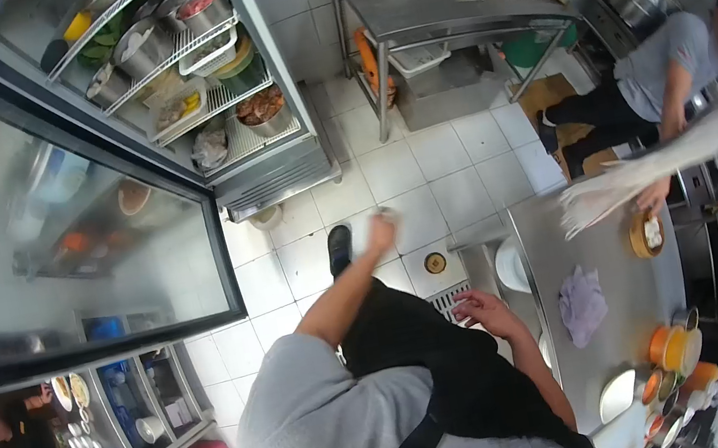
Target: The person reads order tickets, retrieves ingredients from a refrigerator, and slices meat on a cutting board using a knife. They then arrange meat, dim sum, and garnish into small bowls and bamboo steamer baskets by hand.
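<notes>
1. Refrigerator (278, 181), upper left: glass door (167, 266) swung open; a backward turn could knock its edge with the left elbow (324, 325).
2. Steel counter (637, 306), right: its edge runs just beside the right forearm (537, 365); a hasty swing risks a bump.
3. Right hand (485, 310), centre: fingers loosely curled and apart, apparently holding nothing.
4. Left hand (380, 234), above centre: blurred; I cannot tell whether it grips anything.
5. Round floor drain (435, 262), centre: a possible slip point; walking room on tile (438, 156) lies around it, between refrigerator and counter.
</notes>
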`<state>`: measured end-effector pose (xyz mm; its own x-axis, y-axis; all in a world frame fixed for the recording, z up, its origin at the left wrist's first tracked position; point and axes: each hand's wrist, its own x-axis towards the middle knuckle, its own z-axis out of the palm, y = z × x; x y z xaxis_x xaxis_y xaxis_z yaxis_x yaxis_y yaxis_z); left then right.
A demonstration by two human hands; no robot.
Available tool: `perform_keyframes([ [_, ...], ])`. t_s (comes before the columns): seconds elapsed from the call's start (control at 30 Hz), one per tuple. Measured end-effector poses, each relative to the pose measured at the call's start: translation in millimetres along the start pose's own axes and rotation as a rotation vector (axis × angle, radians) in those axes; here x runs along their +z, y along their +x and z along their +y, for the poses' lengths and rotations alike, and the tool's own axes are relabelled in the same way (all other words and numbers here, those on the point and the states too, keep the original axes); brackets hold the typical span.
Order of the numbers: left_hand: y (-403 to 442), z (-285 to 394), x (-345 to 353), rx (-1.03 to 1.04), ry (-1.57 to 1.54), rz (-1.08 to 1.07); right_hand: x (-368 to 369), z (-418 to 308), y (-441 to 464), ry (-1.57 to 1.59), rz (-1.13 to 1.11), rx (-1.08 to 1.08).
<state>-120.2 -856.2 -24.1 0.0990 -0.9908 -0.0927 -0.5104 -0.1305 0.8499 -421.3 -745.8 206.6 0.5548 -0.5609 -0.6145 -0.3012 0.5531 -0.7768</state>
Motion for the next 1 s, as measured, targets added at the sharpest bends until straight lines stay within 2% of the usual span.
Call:
perform_keyframes([
  [0.03,20,-47,-42,-0.278,0.042,0.252,6,-5,20,-0.009,-0.008,0.014],
  [0.07,20,8,-123,-0.458,-0.078,0.432,12,-12,44,-0.057,-0.063,0.064],
  [0.1,44,-47,-160,-0.265,0.117,0.611,20,-19,70,-0.1,-0.117,0.112],
  [0.13,64,-51,-201,-0.251,0.194,0.716,28,-25,101,-0.093,-0.143,0.135],
  [0.23,139,-43,-294,-0.278,0.117,0.643,64,-47,207,-0.191,-0.218,0.056],
  [0.3,195,-62,-323,-0.091,0.303,0.666,96,-85,270,-0.189,-0.227,0.059],
  [0.33,223,-73,-334,-0.092,0.309,0.651,111,-96,304,-0.191,-0.237,0.025],
  [0.4,272,-97,-342,-0.539,0.42,0.259,132,-105,374,0.062,-0.284,-0.001],
  [0.43,290,-128,-341,-0.491,0.54,0.213,141,-129,403,0.133,-0.247,-0.024],
  [0.47,303,-160,-340,-0.193,0.618,0.35,152,-149,437,0.23,-0.208,-0.031],
  [0.5,304,-176,-346,0.121,0.678,0.503,156,-156,458,0.281,-0.167,-0.016],
  [0.53,299,-187,-356,0.12,0.694,0.483,157,-165,478,0.324,-0.122,-0.021],
  [0.6,281,-193,-371,-0.149,-0.021,0.401,164,-189,503,0.363,-0.009,-0.128],
  [0.63,254,-160,-374,-0.168,-0.146,0.341,173,-199,511,0.383,-0.004,-0.122],
  [0.67,218,-115,-377,-0.188,-0.265,0.282,185,-210,519,0.557,0.073,-0.151],
  [0.7,187,-94,-367,-0.143,-0.161,0.192,191,-215,525,0.73,0.153,-0.18],
  [0.73,166,-84,-358,-0.101,-0.064,0.1,192,-205,532,0.749,0.156,-0.173],
  [0.8,152,-88,-359,-0.071,-0.107,0.075,192,-171,543,0.986,-0.022,-0.138],
  [0.83,149,-91,-360,-0.027,-0.161,0.058,185,-151,536,1.002,-0.009,-0.134],
  [0.87,167,-86,-368,-0.041,-0.055,0.24,173,-130,517,1.053,-0.027,-0.051],
  [0.9,195,-97,-380,0.229,0.524,0.42,162,-107,495,1.103,-0.048,0.031],
  [0.93,222,-111,-387,0.161,0.655,0.387,153,-83,468,1.092,0.006,0.078],
  [0.97,251,-128,-395,-0.033,0.711,0.161,143,-60,439,1.078,0.061,0.118],
  [1.0,275,-145,-394,-0.067,0.842,0.114,128,-64,390,0.917,0.112,0.131],
])
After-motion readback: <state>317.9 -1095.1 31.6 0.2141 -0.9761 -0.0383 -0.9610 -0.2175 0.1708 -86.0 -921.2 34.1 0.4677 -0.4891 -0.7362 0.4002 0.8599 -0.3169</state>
